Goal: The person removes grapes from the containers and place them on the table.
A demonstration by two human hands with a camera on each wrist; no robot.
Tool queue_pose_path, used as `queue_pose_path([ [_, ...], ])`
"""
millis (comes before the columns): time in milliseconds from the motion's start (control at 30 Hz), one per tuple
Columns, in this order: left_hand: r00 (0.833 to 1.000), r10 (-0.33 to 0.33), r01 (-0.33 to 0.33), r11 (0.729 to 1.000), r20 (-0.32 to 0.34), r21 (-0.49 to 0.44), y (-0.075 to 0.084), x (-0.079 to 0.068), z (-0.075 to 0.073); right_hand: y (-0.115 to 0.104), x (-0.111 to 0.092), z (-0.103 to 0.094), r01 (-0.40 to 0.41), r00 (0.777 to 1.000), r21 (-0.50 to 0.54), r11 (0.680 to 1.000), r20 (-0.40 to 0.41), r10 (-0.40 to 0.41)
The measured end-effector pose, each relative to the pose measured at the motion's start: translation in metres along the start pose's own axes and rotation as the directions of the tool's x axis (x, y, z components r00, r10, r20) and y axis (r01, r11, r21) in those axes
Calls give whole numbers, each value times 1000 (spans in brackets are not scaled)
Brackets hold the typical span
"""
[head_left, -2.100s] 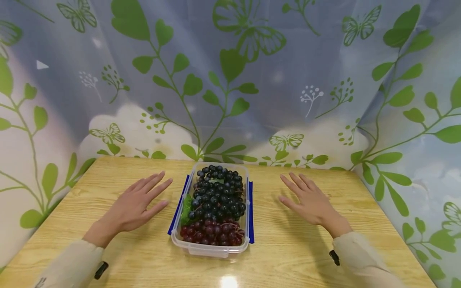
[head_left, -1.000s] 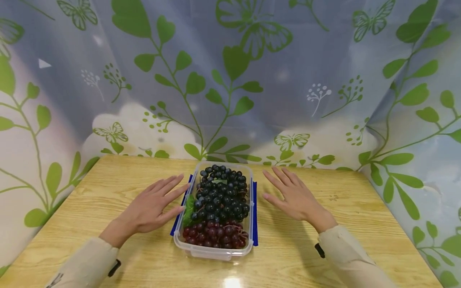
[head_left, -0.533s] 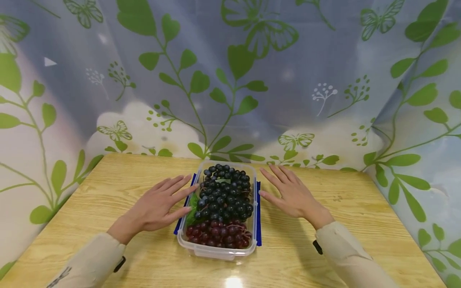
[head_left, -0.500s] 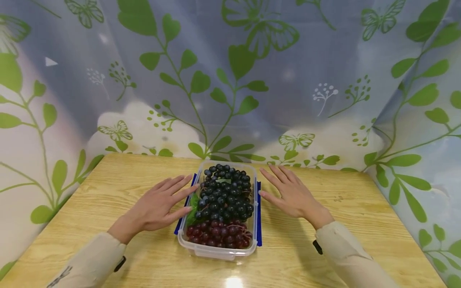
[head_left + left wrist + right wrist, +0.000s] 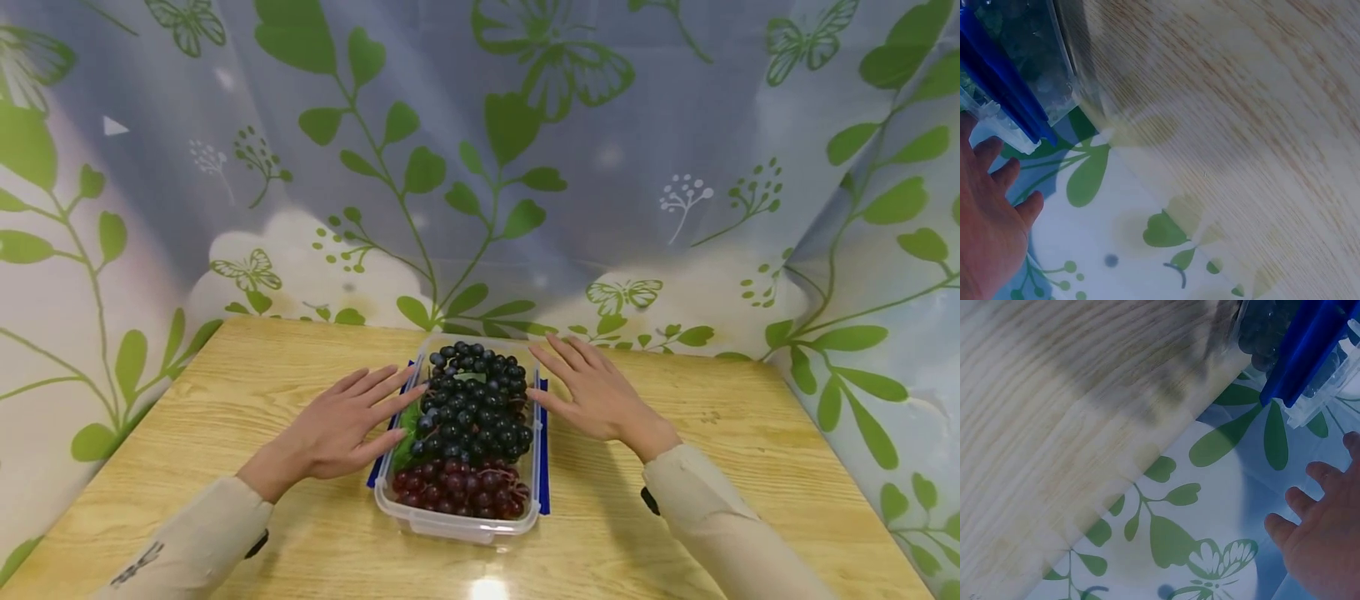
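Note:
A clear plastic food container (image 5: 453, 527) holds dark grapes (image 5: 480, 417), with red grapes (image 5: 450, 492) at its near end and a green leaf (image 5: 406, 437) along its left side. Its blue side flaps hang down, the left one (image 5: 1004, 69) and the right one (image 5: 1310, 356). My left hand (image 5: 337, 429) has its fingers straight and spread, the tips above the container's left rim. From the other side, my right hand (image 5: 592, 396) reaches to the right rim with extended fingers. Neither hand grips anything; whether the fingertips touch the rim, I cannot tell.
The container stands on a wooden table (image 5: 645, 517), close to the far edge. Behind and on both sides hangs a curtain (image 5: 600, 167) printed with green leaves and butterflies. A dark band (image 5: 257, 543) shows under the left sleeve (image 5: 202, 533).
Both hands have moved inward from the table at either side to the container's rims, fingers still extended. The container stays on the table while the head view shifts slightly.

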State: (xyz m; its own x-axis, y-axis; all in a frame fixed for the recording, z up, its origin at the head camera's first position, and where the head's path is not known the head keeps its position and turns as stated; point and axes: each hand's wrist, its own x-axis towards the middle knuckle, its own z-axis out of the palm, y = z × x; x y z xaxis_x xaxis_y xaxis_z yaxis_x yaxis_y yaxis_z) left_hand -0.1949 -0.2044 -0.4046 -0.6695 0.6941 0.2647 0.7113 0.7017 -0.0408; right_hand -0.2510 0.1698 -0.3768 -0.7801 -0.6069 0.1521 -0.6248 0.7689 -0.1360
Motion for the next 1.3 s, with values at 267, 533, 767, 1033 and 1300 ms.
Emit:
queue_pose_path([
  [267, 1000, 8, -8, 1000, 2, 26, 0, -1, 0, -9, 20, -6, 27, 999, -18, 999, 42, -26],
  [533, 1000, 5, -5, 999, -14, 34, 1, -2, 0, -19, 42, -15, 61, 994, -79, 995, 92, -53],
  [767, 1000, -6, 7, 1000, -23, 22, 1, -3, 3, -29, 55, -19, 80, 990, -91, 993, 125, -68],
  [1033, 999, 7, -6, 1000, -49, 21, 0, 1, 5, -36, 61, -18, 96, 982, -76, 992, 168, -82],
  [1300, 999, -3, 4, 1000, -33, 27, 1, 1, 7, -37, 65, -8, 88, 984, -95, 992, 162, -72],
])
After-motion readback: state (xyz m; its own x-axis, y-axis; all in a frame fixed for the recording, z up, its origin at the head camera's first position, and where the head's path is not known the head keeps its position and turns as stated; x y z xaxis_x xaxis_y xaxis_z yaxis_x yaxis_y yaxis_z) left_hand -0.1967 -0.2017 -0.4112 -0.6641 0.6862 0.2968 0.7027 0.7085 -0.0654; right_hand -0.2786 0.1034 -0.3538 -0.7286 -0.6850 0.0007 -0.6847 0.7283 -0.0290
